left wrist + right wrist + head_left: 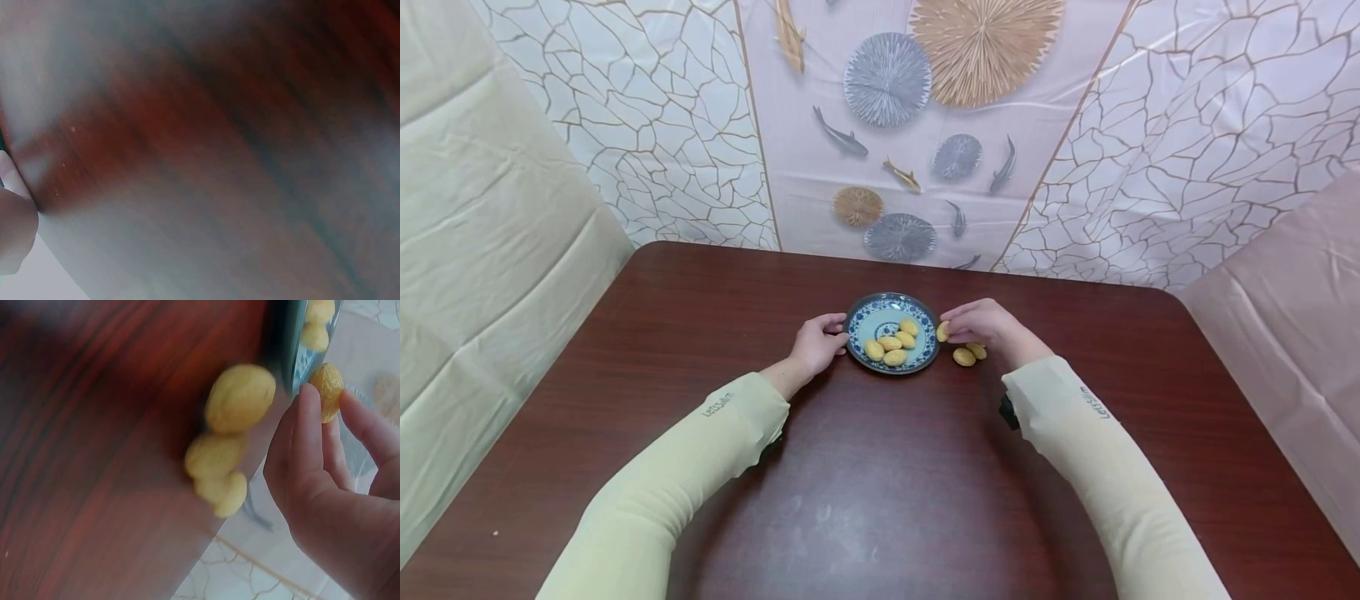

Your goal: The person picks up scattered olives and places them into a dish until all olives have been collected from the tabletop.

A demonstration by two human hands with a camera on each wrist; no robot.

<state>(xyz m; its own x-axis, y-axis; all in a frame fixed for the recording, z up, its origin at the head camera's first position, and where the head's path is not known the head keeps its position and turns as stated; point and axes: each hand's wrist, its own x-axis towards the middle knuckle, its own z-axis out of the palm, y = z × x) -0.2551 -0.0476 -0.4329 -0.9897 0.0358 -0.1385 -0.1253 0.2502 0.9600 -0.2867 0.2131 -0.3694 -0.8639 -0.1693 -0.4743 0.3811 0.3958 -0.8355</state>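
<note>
A round plate [887,299] with a blue floral rim carries several small yellow oval pieces [895,357] with a rough surface, kind not clear. At its left edge my left hand [817,342] holds the rim between thumb and fingers. Only a bit of that hand [15,228] enters the left wrist view. Just off the plate's right side, my right hand [988,325] pinches another yellow oval piece [327,392] between thumb and fingertips. Below that hand, several more yellow pieces [240,399] lie close together on the table, partly hidden in the head view.
Everything stands on a dark reddish-brown table [850,483], toward its far edge. Behind it hangs a patterned wall covering [887,167], with pale cloth [490,250] on the left and more cloth [1292,333] on the right.
</note>
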